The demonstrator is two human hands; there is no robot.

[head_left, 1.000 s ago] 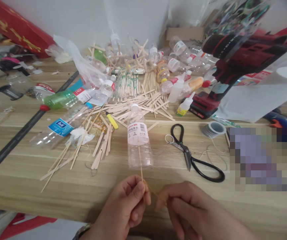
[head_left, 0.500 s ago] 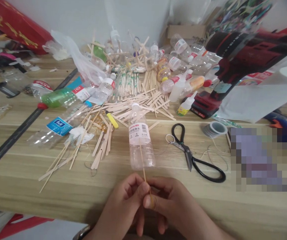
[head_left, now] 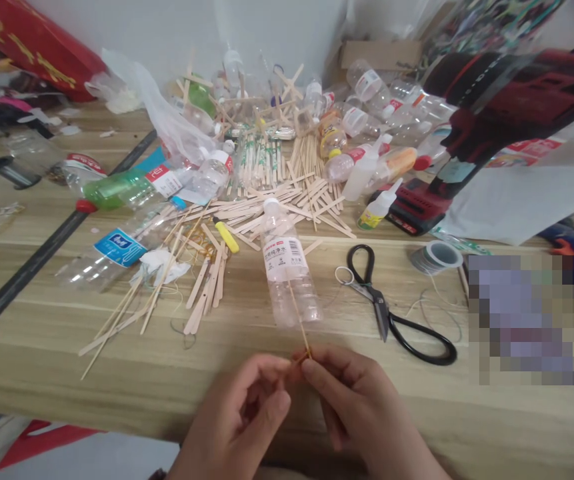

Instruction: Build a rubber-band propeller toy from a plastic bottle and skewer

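Note:
My right hand (head_left: 354, 393) pinches the lower end of a thin bamboo skewer (head_left: 298, 310) between thumb and fingers. A thin amber rubber band (head_left: 299, 362) runs from the skewer's end to the fingertips of my left hand (head_left: 249, 407), which draws it to the left. The left thumb stands apart from the index finger; its other fingers are curled and partly hidden. Beyond the hands a clear plastic bottle (head_left: 281, 257) with a white label lies on the table, cap away from me. The skewer's upper part overlaps the bottle in view; whether they touch, I cannot tell.
Black-handled scissors (head_left: 379, 307) and a roll of grey line (head_left: 437, 257) lie right. A red-black power drill (head_left: 459, 147) stands behind glue bottles (head_left: 379, 207). Flat wooden sticks (head_left: 209, 287), a yellow-handled tool (head_left: 227, 235) and a green bottle (head_left: 121, 190) lie left.
My left thumb has come away from the skewer and the left hand has shifted left, stretching the band sideways. The right hand now holds the skewer's end alone.

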